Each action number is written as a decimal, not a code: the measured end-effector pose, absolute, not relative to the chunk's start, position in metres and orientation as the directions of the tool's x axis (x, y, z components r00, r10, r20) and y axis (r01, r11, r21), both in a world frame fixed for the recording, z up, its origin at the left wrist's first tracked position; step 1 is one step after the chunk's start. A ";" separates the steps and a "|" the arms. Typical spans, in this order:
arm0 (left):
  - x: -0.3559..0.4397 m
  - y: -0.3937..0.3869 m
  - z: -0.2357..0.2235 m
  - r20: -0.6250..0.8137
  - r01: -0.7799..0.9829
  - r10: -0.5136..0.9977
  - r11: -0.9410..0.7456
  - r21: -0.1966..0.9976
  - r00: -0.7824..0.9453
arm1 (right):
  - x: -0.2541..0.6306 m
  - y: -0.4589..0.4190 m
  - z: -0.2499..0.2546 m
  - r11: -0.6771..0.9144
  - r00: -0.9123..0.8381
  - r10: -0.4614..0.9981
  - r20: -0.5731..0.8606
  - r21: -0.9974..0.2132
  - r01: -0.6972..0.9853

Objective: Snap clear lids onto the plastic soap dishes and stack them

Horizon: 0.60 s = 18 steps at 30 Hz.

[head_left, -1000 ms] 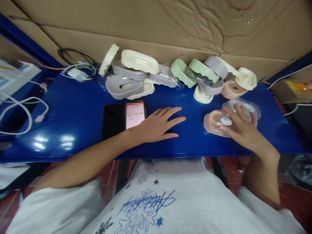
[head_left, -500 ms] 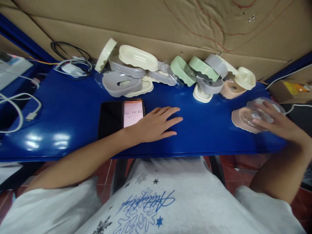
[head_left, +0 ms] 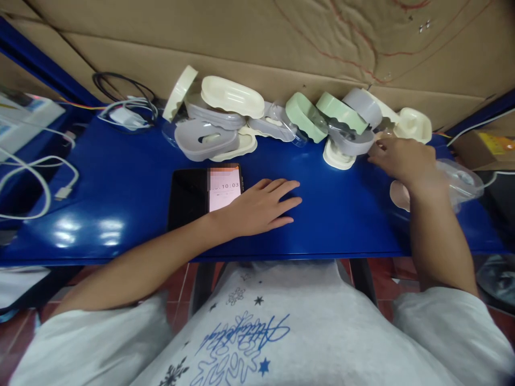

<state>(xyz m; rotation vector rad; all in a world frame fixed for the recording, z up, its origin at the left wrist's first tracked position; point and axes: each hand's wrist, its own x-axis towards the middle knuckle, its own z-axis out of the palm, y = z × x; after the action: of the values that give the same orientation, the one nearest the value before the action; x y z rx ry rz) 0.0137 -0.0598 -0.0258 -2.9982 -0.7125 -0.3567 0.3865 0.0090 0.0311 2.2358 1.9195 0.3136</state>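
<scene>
My left hand lies flat on the blue table, fingers spread and holding nothing. Its wrist rests by the lower right edge of a phone with a running timer on its screen. My right hand reaches to the right end of a row of plastic dishes, fingers curled over a peach dish that it almost fully hides. Just behind this hand is a cream dish. A grey dish sits left of its fingertips. Under my right forearm, another peach dish is partly covered, with clear plastic pieces beside it.
Along the back stand more dishes: cream, grey and green. White cables and a charger lie at the left. A cardboard box stands at the right. Cardboard lines the back.
My right hand has left the peach dish and clear plastic at the right and moved left and back to the dish row. The left hand stays in place. The view has shifted slightly.
</scene>
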 end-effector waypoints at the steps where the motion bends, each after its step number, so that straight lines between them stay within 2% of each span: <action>1: 0.014 -0.060 -0.026 0.231 0.450 0.440 -0.893 0.009 0.868 | 0.388 0.010 0.029 -0.160 0.149 0.987 0.059 0.267 0.950; 8: 0.014 -0.058 -0.028 0.197 0.447 0.436 -0.895 -0.013 0.878 | 0.405 0.006 0.019 -0.108 0.072 0.969 0.235 0.146 0.983; 14: 0.013 -0.057 -0.032 0.210 0.447 0.432 -0.894 -0.029 0.877 | 0.397 0.006 0.016 0.063 -0.056 0.896 0.441 -0.002 0.998; 18: 0.012 -0.058 -0.030 0.216 0.447 0.430 -0.894 -0.032 0.876 | 0.401 0.006 0.017 0.151 -0.105 0.884 0.456 -0.064 0.986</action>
<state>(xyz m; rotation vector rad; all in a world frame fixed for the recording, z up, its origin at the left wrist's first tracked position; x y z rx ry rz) 0.0121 -0.0576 -0.0302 -2.9645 -0.6938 -0.3131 0.4014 0.0061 0.0174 2.3078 2.6454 0.4672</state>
